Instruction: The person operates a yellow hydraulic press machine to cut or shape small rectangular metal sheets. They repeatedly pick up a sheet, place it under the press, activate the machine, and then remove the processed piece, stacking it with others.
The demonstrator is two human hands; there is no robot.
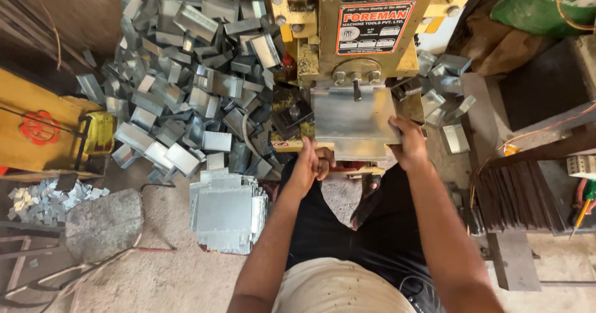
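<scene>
A flat grey metal sheet [352, 115] lies on the bed of a yellow press machine [323, 46], under its ram. My right hand [408, 142] grips the sheet's right front corner. My left hand [311, 164] is curled at the sheet's front left edge, fingers closed on the edge or just under it. A stack of flat metal blanks [226, 212] lies on the floor to my left. A big heap of bent metal pieces [186, 83] fills the floor left of the machine.
More bent pieces [444, 83] lie right of the press. A yellow painted stand [43, 127] is at far left, small metal scraps [43, 201] and a stone [102, 223] below it. Dark metal strips [521, 195] lie at right. My legs are below the press.
</scene>
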